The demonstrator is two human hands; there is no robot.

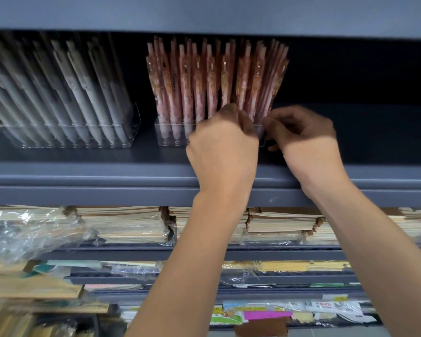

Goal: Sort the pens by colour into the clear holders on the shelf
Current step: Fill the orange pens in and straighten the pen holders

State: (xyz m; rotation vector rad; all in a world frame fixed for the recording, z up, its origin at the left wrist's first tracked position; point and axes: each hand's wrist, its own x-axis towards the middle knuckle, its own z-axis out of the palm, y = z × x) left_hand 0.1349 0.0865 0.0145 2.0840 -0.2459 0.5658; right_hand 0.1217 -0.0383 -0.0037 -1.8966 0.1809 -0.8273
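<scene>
Two clear holders stand on the dark grey shelf [83, 164]. The left holder [134, 132] is full of pale grey-white pens [83, 93], which lean to the left. The right holder [170, 137] is packed with pink patterned pens [197, 79] standing upright. My left hand [223, 152] covers the front right part of this holder, fingers curled against the lower ends of the pink pens. My right hand [304, 135] pinches at the holder's right end. Whether either hand grips a pen or the holder's wall is hidden.
To the right of the pink pens the shelf runs back into dark shadow [362, 98]. Below the shelf edge lie stacks of notebooks [122, 222], some in plastic wrap [22, 229]. Lower racks hold paper packs and small sticker sheets [265, 312].
</scene>
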